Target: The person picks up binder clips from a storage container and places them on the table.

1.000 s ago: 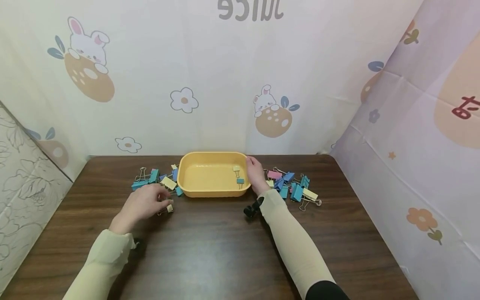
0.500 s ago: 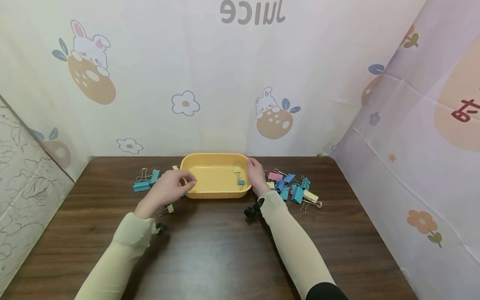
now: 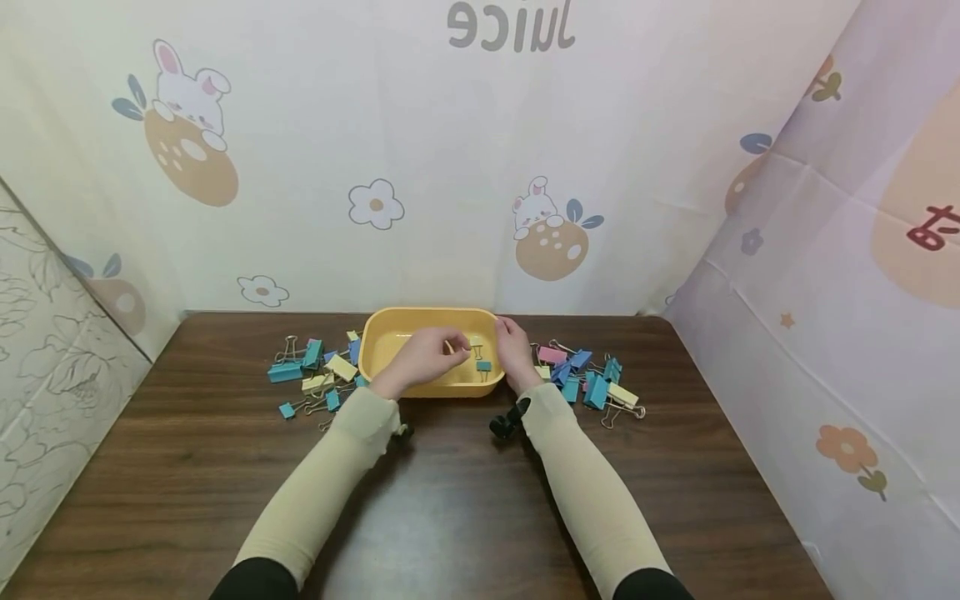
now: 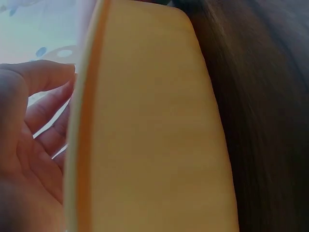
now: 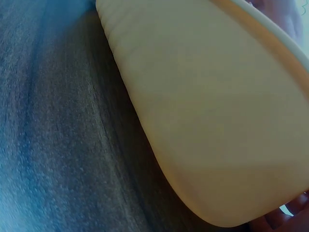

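A yellow plastic tray stands at the back middle of the table. Inside its right end lie a teal binder clip and a pale yellow one. My left hand is over the tray, its thumb and fingertips drawn together in a pinch on a small binder clip mostly hidden by the fingers. In the left wrist view, the tray's wall covers part of that hand. My right hand grips the tray's right rim; in the right wrist view its fingers show at the tray's end.
Left of the tray lies a loose pile of teal, yellow and blue binder clips, partly behind my left sleeve. Another pile with pink, blue, teal and yellow clips lies right of my right hand. Patterned cloth hangs behind the table.
My left hand has moved right from the left pile, across the tray's left rim, to over the tray's right half. My right hand has stayed at the right rim.
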Demonstrator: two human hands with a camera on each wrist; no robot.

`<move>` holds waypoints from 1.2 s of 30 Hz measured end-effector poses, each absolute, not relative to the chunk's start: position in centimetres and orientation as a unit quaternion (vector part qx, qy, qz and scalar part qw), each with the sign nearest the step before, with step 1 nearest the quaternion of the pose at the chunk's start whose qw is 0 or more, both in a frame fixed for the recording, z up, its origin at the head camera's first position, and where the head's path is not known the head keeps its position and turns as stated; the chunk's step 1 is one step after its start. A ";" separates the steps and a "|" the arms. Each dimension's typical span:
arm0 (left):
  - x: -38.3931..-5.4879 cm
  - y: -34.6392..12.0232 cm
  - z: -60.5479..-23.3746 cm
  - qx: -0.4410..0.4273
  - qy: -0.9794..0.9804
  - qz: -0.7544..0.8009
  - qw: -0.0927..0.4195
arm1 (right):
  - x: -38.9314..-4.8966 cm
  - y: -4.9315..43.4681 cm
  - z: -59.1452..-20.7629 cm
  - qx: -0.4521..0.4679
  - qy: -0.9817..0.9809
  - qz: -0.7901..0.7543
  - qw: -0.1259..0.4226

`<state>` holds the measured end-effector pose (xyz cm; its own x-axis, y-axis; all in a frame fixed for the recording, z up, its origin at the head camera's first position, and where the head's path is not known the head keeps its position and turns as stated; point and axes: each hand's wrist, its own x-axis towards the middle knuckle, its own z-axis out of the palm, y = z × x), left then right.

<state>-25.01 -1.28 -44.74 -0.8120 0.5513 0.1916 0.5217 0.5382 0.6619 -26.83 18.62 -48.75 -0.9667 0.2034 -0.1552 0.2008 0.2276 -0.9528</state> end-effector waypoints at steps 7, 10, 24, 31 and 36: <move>-26.4 1.1 -45.7 0.299 0.874 0.382 0.032 | -26.5 18.4 -48.8 -0.129 -0.786 0.604 0.006; -26.8 1.7 -46.3 0.290 0.877 0.380 0.040 | -26.5 18.4 -48.9 -0.124 -0.784 0.608 0.007; -28.1 3.0 -48.1 0.302 0.886 0.337 0.102 | -26.8 18.6 -48.6 -0.123 -0.790 0.600 0.015; -28.3 3.1 -48.0 0.306 0.895 0.305 0.107 | -27.0 18.7 -48.3 -0.130 -0.781 0.610 0.009; -28.3 3.0 -48.3 0.311 0.894 0.304 0.110 | -27.0 18.5 -48.5 -0.132 -0.779 0.612 0.005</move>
